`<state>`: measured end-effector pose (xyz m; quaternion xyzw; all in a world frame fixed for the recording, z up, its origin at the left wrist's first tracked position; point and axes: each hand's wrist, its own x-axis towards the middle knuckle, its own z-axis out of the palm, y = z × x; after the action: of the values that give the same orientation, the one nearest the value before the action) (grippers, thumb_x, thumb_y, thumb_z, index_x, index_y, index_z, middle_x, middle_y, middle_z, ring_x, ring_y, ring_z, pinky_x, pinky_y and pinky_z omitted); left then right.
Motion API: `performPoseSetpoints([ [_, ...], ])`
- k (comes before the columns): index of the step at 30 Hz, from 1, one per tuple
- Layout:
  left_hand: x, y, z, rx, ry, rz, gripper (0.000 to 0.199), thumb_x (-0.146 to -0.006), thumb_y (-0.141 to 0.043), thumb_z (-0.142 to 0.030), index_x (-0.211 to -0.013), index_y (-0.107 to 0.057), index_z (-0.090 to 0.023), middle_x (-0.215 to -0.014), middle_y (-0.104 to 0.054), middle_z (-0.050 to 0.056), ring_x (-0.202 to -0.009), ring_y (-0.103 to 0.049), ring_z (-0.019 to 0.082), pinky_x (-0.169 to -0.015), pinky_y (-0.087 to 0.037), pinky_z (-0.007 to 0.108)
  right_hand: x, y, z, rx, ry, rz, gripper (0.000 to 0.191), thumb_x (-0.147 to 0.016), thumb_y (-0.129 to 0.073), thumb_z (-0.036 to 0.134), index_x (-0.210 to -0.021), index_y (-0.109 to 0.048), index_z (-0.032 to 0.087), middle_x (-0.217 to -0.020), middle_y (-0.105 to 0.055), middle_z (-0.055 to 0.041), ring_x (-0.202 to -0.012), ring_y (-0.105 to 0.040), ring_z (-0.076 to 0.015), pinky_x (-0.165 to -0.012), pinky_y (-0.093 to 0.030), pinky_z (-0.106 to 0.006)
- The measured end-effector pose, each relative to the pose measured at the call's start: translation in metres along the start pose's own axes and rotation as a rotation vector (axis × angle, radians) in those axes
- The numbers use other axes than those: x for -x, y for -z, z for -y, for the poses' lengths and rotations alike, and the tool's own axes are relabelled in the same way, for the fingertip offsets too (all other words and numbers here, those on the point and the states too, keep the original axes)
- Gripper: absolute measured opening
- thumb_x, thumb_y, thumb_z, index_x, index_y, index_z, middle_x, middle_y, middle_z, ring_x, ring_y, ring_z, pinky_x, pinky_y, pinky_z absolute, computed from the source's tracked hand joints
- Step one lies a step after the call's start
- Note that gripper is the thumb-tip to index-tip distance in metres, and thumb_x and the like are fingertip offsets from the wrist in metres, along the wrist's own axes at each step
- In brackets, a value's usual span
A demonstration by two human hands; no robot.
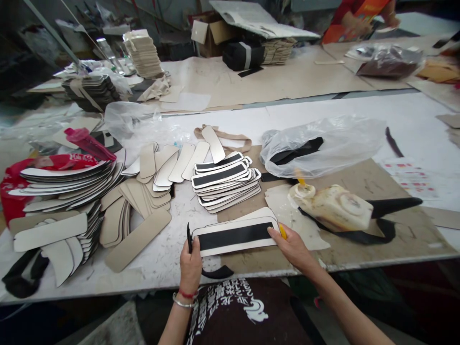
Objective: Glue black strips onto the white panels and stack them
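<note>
Between my two hands is a long white panel (230, 250) with rounded corners and a black strip (233, 237) along its middle. My left hand (191, 263) is closed on its left end, with the thumb on top and a narrow black piece (189, 237) sticking up beside the fingers. Closed at the right end is my right hand (293, 247), its thumb on the strip. A yellow handle-like piece (283, 232) shows by its fingers; what it belongs to is hidden. More pale panels lie just behind. A loose black strip (217, 273) lies by my left hand.
Stacked strip-covered panels (226, 187) stand ahead, with beige panels (138, 232) piled leftward. To the right are a stained plastic container (336, 207), a clear bag (345, 143) and a brown board (395, 235). Another person's hands (355, 24) work at the far table.
</note>
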<state>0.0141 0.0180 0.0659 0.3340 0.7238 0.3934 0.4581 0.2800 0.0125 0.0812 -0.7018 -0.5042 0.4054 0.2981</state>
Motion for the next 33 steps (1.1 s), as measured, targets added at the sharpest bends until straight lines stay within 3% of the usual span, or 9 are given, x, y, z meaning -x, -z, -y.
performPoseSetpoints([
  [5, 0.002, -0.003, -0.003, 0.147, 0.103, -0.003, 0.045, -0.071, -0.055, -0.046, -0.103, -0.056, -0.015, -0.095, -0.063, 0.008, -0.086, -0.058, 0.018, -0.072, -0.045, 0.025, 0.001, 0.002, 0.007, -0.322, -0.193, 0.078, 0.033, -0.072, -0.048, 0.051, -0.069, -0.041, 0.019, -0.054, -0.034, 0.0063, -0.045, -0.029, -0.0072, -0.041, -0.027, -0.020],
  [9, 0.007, -0.010, -0.008, 0.270, 0.287, -0.047, 0.043, -0.066, -0.059, -0.046, -0.091, -0.059, -0.011, -0.070, -0.062, 0.004, -0.057, -0.055, 0.013, -0.046, -0.042, 0.022, 0.001, 0.003, 0.009, -0.613, -0.281, 0.176, 0.035, -0.069, -0.054, 0.050, -0.067, -0.037, 0.019, -0.051, -0.029, 0.0089, -0.041, -0.020, -0.0036, -0.037, -0.019, -0.017],
  [12, 0.008, -0.011, -0.011, 0.291, 0.322, -0.025, 0.041, -0.064, -0.061, -0.047, -0.082, -0.059, -0.010, -0.056, -0.055, 0.000, -0.045, -0.046, 0.009, -0.039, -0.035, 0.020, -0.001, 0.003, 0.006, -0.665, -0.294, 0.208, 0.035, -0.070, -0.056, 0.049, -0.067, -0.036, 0.019, -0.050, -0.028, 0.0098, -0.040, -0.020, -0.0027, -0.038, -0.018, -0.016],
  [17, -0.001, -0.008, -0.014, 0.266, 0.274, -0.005, 0.040, -0.064, -0.058, -0.051, -0.071, -0.056, -0.012, -0.052, -0.051, -0.001, -0.044, -0.042, 0.007, -0.040, -0.033, 0.019, -0.017, -0.002, 0.012, -0.565, -0.337, 0.141, 0.037, -0.068, -0.056, 0.050, -0.064, -0.035, 0.019, -0.047, -0.028, 0.0104, -0.038, -0.021, -0.0021, -0.036, -0.015, -0.016],
  [22, -0.028, -0.003, -0.028, 0.263, 0.188, 0.089, 0.042, -0.066, -0.053, -0.055, -0.055, -0.045, -0.015, -0.042, -0.038, -0.005, -0.039, -0.032, 0.005, -0.037, -0.025, 0.018, -0.054, -0.010, 0.036, -0.576, -0.308, 0.096, 0.040, -0.065, -0.059, 0.049, -0.063, -0.032, 0.020, -0.044, -0.025, 0.0120, -0.035, -0.019, -0.0010, -0.035, -0.011, -0.016],
  [27, -0.064, -0.004, -0.056, 0.290, 0.133, 0.164, 0.042, -0.066, -0.052, -0.056, -0.059, -0.042, -0.015, -0.044, -0.038, -0.006, -0.039, -0.032, 0.005, -0.037, -0.023, 0.018, -0.098, -0.018, 0.055, -0.694, -0.256, 0.021, 0.042, -0.068, -0.052, 0.057, -0.064, -0.031, 0.021, -0.041, -0.028, 0.0111, -0.034, -0.023, -0.0023, -0.033, -0.015, -0.015],
  [33, -0.107, -0.024, -0.095, 0.241, 0.034, 0.151, 0.043, -0.065, -0.051, -0.058, -0.064, -0.043, -0.016, -0.046, -0.039, -0.005, -0.039, -0.033, 0.005, -0.036, -0.025, 0.018, -0.140, -0.016, 0.067, -0.822, -0.153, -0.122, 0.043, -0.068, -0.051, 0.060, -0.065, -0.036, 0.020, -0.049, -0.035, 0.0086, -0.037, -0.029, -0.0031, -0.031, -0.021, -0.014],
])
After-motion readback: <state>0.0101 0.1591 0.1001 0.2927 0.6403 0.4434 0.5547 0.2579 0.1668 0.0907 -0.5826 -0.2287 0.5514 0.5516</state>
